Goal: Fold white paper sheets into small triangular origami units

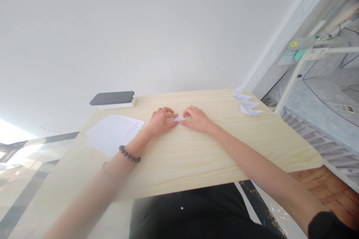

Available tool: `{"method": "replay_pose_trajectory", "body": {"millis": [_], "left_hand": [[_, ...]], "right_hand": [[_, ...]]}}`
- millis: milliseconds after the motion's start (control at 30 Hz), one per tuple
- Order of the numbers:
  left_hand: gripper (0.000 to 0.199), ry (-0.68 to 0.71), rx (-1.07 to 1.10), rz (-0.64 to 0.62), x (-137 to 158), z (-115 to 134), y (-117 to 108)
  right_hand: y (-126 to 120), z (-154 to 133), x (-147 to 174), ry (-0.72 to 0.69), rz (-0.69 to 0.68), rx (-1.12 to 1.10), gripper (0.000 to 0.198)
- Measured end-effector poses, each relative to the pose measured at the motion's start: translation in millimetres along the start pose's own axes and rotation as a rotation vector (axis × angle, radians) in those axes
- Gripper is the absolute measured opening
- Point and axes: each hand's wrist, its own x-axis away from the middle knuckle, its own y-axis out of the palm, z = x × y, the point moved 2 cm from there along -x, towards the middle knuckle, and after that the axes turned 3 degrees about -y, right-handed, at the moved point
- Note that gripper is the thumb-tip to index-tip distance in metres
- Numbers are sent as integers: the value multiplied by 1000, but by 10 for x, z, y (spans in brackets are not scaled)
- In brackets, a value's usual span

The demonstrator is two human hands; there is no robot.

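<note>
Up against a pale wall [168, 30] stands the table [179, 160], light wood-grained, and on its left we have the sheets [112, 130], white, flat and partly overlapping, reaching close to the left forearm. Behind them, at the far edge, a dark slab [112, 98] lies on a white block [117, 105], with a white cable [142, 98] running out to the right. Over at the far right corner, folded pieces [246, 102] sit in a row, pointed ends facing right (too bunched to count surely).

Now the hands! Left hand [162, 121] and right hand [198, 119] face each other over mid-table, a dark bracelet [129, 154] on the left wrist. Between them, smallest of all, is the small paper [178, 118], folded and low on the wood. It lies right of the left fingertips and left of the right ones, neither hand nearer, since both touch it. Its longer axis appears to run side to side, hand to hand, though fingers cover the ends. Each thumb and forefinger stands narrow, holding an end; how firmly, I cannot tell. No container shows.
</note>
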Motion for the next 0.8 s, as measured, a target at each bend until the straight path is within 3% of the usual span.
{"method": "replay_pose_trajectory", "body": {"millis": [267, 500, 800], "left_hand": [[40, -16, -10, 27, 4, 51, -6], [23, 8, -28, 68, 16, 76, -29], [25, 2, -22, 86, 20, 74, -35]], "right_hand": [[3, -3, 13, 20, -7, -43, 25], [-20, 19, 21, -52, -31, -61, 26], [-16, 24, 14, -56, -20, -98, 24]]}}
